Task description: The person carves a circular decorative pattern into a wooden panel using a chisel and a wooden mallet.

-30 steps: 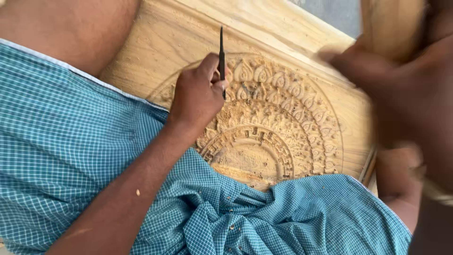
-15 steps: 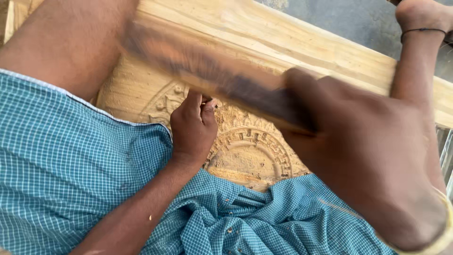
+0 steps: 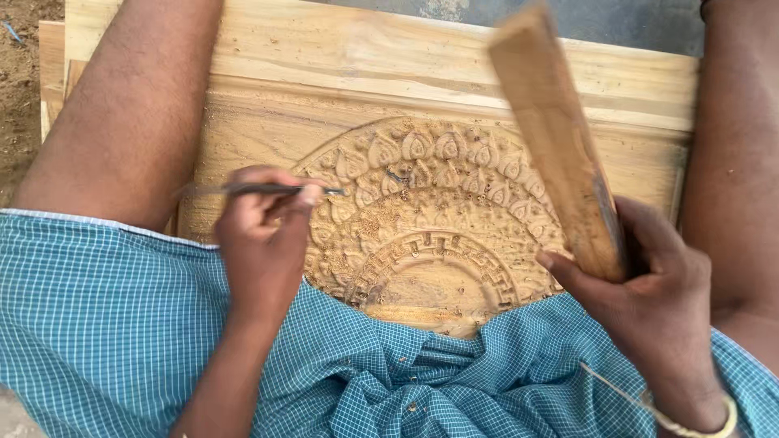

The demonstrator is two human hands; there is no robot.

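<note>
My left hand [image 3: 264, 243], at centre-left of the frame, pinches a thin chisel [image 3: 260, 189] lying almost flat, its tip resting at the left edge of the round carving [image 3: 430, 235] so it can bite sideways into the petals. My right hand [image 3: 649, 308], lower right, is closed around a wooden mallet [image 3: 560, 146] raised above the panel [image 3: 341, 57], which lies across the middle of the frame between my legs.

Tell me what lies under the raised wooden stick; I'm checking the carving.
Under the wooden stick lies the carved panel, its petal ring showing either side. The stick and right hand cover the carving's right edge.
</note>
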